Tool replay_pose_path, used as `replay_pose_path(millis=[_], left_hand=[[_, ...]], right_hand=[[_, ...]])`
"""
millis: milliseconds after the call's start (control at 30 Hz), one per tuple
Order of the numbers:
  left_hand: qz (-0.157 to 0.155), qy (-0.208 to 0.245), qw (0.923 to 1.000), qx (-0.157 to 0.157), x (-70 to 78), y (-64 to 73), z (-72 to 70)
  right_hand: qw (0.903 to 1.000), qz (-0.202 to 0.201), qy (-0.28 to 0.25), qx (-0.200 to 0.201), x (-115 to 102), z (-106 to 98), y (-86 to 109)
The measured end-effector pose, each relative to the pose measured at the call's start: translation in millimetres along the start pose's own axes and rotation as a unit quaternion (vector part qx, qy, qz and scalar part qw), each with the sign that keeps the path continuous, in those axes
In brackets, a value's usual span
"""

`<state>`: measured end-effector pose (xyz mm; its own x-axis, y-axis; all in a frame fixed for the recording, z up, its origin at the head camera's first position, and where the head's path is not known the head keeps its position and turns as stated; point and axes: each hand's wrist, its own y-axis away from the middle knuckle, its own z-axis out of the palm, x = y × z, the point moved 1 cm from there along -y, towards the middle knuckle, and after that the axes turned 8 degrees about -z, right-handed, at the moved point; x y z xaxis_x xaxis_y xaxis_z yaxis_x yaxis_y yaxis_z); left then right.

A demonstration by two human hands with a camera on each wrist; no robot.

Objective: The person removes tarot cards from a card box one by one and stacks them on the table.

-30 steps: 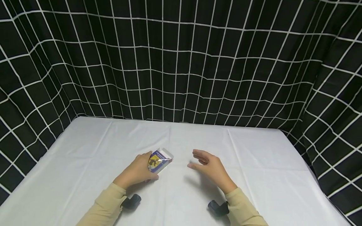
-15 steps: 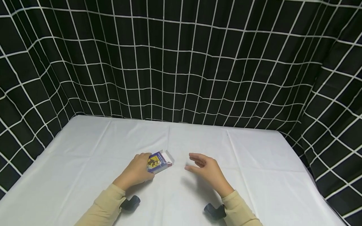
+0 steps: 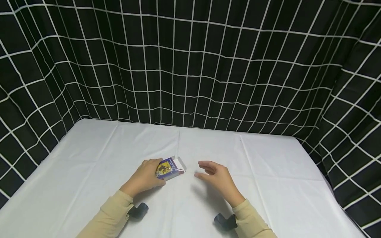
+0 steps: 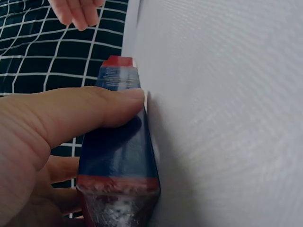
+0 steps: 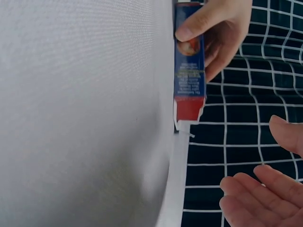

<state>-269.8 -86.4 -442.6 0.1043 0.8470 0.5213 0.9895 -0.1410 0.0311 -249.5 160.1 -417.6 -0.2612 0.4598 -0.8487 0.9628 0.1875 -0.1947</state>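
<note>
A small blue cardboard card box [image 3: 167, 169] with a yellow picture and printed lettering is tilted in my left hand [image 3: 145, 176], its open white flap pointing right. In the left wrist view the thumb lies across the narrow blue side of the box [image 4: 118, 151], with fingers on the other side; clear wrap shows at the near end. My right hand [image 3: 218, 178] is held apart to the right of the box, fingers loosely bent and nothing between them. The right wrist view shows the red open end of the box [image 5: 188, 109] facing my right hand [image 5: 260, 201].
A white cloth [image 3: 184, 211] covers the table. Black curtains [image 3: 190, 66] with a white grid stand behind it and at both sides. Dark wrist mounts [image 3: 138, 211] jut from the beige sleeves [image 3: 105, 216].
The box in my left hand has turned slightly, its open end swinging a little down and to the right. My right hand has shifted slightly left.
</note>
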Motion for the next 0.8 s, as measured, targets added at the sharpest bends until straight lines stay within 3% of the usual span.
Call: replay_pose_path(millis=[133,400,800], left_hand=[[0.0,0.005,1.0,-0.003,0.4,0.0,2.8],[0.082,0.02,0.9964,-0.003,6.3,0.8,0.3],[0.134,0.033,0.9905,-0.001,13.1,5.7,-4.6]], right_hand=[[0.9999,-0.011,0.012,0.002,-0.7,-0.1,1.7],[0.999,-0.032,-0.014,0.026,-11.2,-2.1,6.7],[0.9991,-0.008,-0.003,0.042,-13.4,7.8,5.5]])
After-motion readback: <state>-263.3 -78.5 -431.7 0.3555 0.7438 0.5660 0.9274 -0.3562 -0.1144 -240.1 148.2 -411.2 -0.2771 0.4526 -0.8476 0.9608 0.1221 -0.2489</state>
